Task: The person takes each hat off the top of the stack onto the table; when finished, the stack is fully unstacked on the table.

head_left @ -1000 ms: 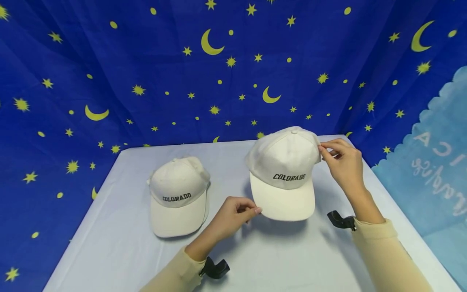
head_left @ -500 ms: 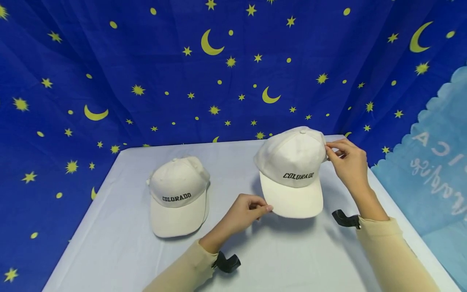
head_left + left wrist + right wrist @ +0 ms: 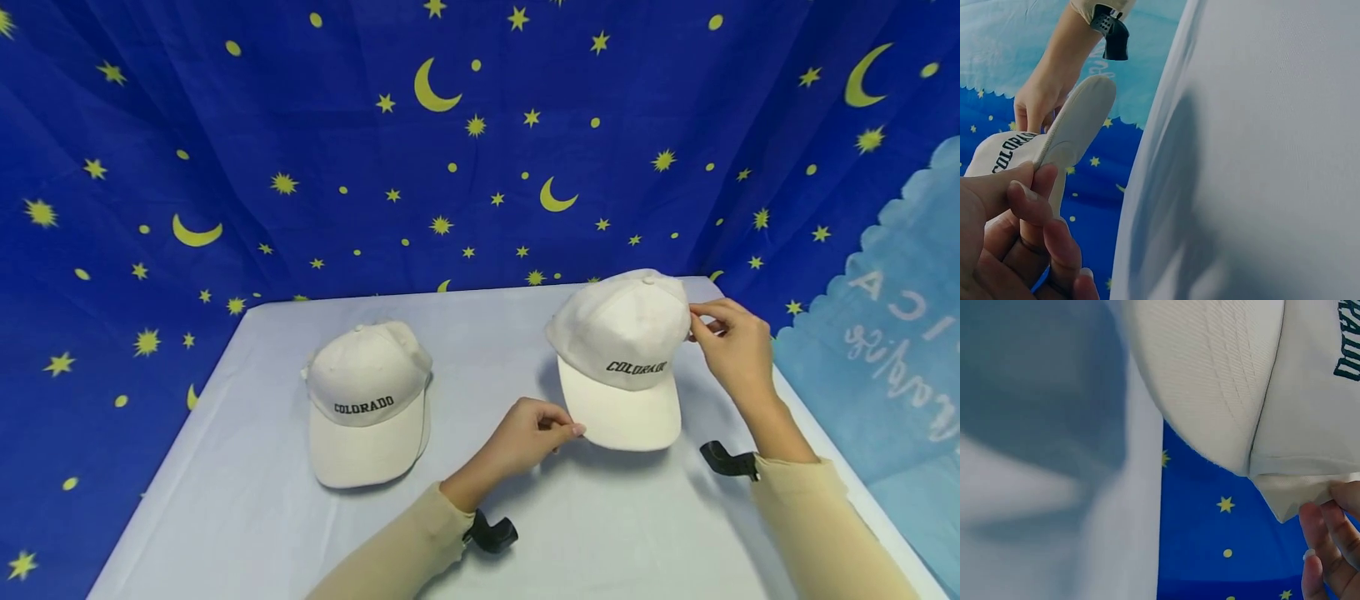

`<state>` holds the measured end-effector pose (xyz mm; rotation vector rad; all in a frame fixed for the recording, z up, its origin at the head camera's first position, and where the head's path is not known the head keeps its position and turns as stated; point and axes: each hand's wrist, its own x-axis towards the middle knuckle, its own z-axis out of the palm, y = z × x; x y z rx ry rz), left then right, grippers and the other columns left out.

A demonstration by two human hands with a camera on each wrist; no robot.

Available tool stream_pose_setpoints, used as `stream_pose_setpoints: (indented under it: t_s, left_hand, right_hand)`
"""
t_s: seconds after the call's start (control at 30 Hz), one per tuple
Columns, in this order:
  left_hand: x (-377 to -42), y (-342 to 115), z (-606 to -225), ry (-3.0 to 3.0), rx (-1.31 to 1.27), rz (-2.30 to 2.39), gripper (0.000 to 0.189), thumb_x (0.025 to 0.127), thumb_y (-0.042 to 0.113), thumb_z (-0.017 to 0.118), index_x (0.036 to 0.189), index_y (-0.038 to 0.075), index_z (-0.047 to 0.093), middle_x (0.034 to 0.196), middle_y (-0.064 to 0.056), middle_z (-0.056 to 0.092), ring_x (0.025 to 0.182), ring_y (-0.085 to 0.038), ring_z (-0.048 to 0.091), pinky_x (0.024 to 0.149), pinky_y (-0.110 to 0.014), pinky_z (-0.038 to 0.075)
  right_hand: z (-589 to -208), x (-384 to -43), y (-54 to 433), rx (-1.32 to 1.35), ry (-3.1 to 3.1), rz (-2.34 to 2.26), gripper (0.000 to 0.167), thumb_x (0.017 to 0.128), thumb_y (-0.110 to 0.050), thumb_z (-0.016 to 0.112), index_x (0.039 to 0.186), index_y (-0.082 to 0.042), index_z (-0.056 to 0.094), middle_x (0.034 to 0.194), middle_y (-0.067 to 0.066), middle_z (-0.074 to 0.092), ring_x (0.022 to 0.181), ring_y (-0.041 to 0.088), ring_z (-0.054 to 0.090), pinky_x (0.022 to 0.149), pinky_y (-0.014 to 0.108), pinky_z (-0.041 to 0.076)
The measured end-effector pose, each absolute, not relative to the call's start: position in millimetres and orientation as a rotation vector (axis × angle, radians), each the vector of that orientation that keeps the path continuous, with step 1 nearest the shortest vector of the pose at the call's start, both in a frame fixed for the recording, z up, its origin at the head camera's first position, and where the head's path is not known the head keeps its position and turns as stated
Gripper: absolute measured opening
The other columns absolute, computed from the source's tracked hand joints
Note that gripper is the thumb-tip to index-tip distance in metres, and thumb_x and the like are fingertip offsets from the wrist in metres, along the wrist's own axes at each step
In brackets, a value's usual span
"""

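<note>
A cream baseball cap (image 3: 622, 333) with "COLORADO" across its front is held between both hands, its brim toward the person, above its shadow on the table. The left hand (image 3: 534, 435) pinches the left corner of the brim (image 3: 1082, 119) between thumb and fingers. On the other side, the right hand (image 3: 735, 346) pinches the cap's edge at the side of the crown; in the right wrist view its fingertips (image 3: 1316, 522) grip the lower edge of the fabric. A matching second cap (image 3: 367, 400) lies on the left of the table, untouched.
A white cloth covers the table (image 3: 247, 517). Behind it and along the left hangs a dark blue curtain (image 3: 337, 150) with yellow moons and stars. A light blue cloth (image 3: 900, 333) with pale lettering hangs at the right.
Both hands have moved right together, carrying the held cap with them, and it has dipped slightly. The second cap has stayed in place.
</note>
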<state>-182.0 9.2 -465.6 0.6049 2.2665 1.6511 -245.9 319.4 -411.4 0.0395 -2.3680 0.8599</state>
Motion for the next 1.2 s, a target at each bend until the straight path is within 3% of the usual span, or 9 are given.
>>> stream_pose_setpoints:
  t_s: [0.13,0.47,0.77,1.03,1.17,1.2]
  left_hand:
    - [-184.1,18.2,-467.9,2.281,0.609,1.613,0.023,0.096,0.032,0.073,0.088,0.011,0.079,0.063,-0.001,0.061,0.052,-0.006,0.050,0.049,-0.022,0.041]
    - [-186.7,33.0,-473.7,2.264,0.571,1.597,0.024,0.095,0.031,0.075,0.088,0.008,0.079,0.062,-0.002,0.062,0.052,-0.006,0.051,0.048,-0.022,0.041]
    - [-188.1,40.5,-480.1,2.275,0.550,1.583,0.021,0.095,0.031,0.076,0.084,0.013,0.078,0.064,-0.004,0.064,0.051,-0.006,0.051,0.045,-0.022,0.041]
    - [-188.2,51.6,-480.5,2.281,0.579,1.539,0.025,0.096,0.033,0.074,0.086,0.010,0.079,0.061,0.002,0.061,0.049,-0.008,0.049,0.044,-0.024,0.040]
    - [-188.4,58.7,-480.6,2.287,0.575,1.526,0.025,0.095,0.032,0.075,0.085,0.010,0.079,0.061,0.001,0.062,0.049,-0.009,0.049,0.045,-0.023,0.039]
    - [-188.5,60.6,-480.8,2.288,0.571,1.523,0.025,0.095,0.032,0.075,0.085,0.010,0.079,0.062,0.000,0.063,0.049,-0.009,0.049,0.045,-0.023,0.039]
  right_hand:
    - [-414.6,-244.1,327.7,0.028,-2.367,0.832,0.016,0.096,-0.010,0.071,0.106,0.000,0.078,0.100,0.014,0.073,0.068,-0.012,0.047,0.056,0.006,0.036]
    - [-422.1,-238.0,341.0,-0.023,-2.406,0.790,0.018,0.096,-0.010,0.071,0.107,0.001,0.078,0.099,0.017,0.073,0.071,-0.010,0.047,0.055,0.008,0.036]
    - [-428.6,-234.0,351.2,-0.070,-2.447,0.750,0.020,0.099,-0.013,0.068,0.111,0.000,0.077,0.103,0.016,0.073,0.075,0.002,0.051,0.056,0.007,0.035]
    - [-428.7,-232.1,360.0,-0.078,-2.467,0.688,0.021,0.098,-0.012,0.068,0.111,0.002,0.076,0.104,0.018,0.072,0.080,0.029,0.063,0.054,0.010,0.034]
    - [-428.6,-231.0,366.4,-0.083,-2.476,0.670,0.022,0.099,-0.013,0.067,0.112,0.002,0.076,0.105,0.018,0.072,0.082,0.030,0.062,0.055,0.009,0.032]
    - [-428.9,-230.9,368.4,-0.087,-2.477,0.667,0.022,0.099,-0.014,0.067,0.112,0.001,0.076,0.105,0.018,0.072,0.081,0.023,0.062,0.055,0.010,0.032]
